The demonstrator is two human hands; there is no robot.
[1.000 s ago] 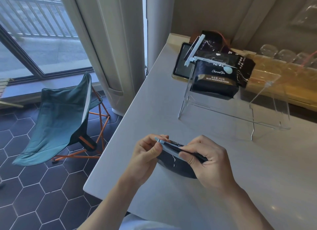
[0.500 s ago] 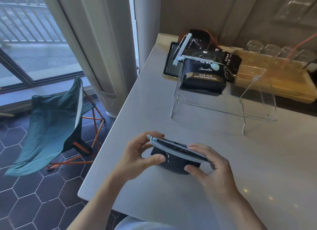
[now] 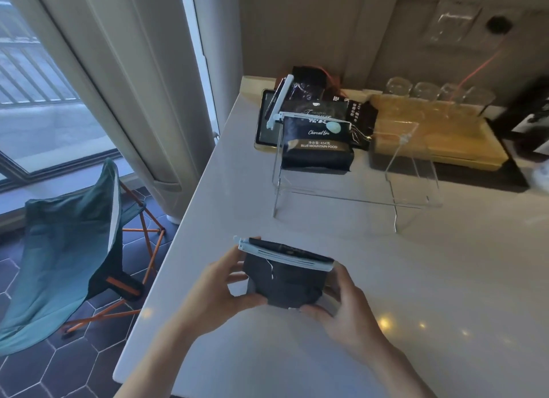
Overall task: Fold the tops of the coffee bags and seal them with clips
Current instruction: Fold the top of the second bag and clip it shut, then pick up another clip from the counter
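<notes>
Together our two hands hold a small dark coffee bag (image 3: 283, 284) above the near part of the white counter (image 3: 445, 278) — a pale blue clip (image 3: 282, 254) is clamped along its folded top. Our left hand (image 3: 221, 296) curls round the bag's left side, thumb beneath and fingers near the clip's end. Our right hand (image 3: 344, 305) grips the right side and lower corner. Farther back, another clipped coffee bag (image 3: 316, 148) sits in a clear acrylic stand (image 3: 356, 195) — more dark bags (image 3: 359, 115) lie behind it, beside a row of glasses (image 3: 427, 90).
</notes>
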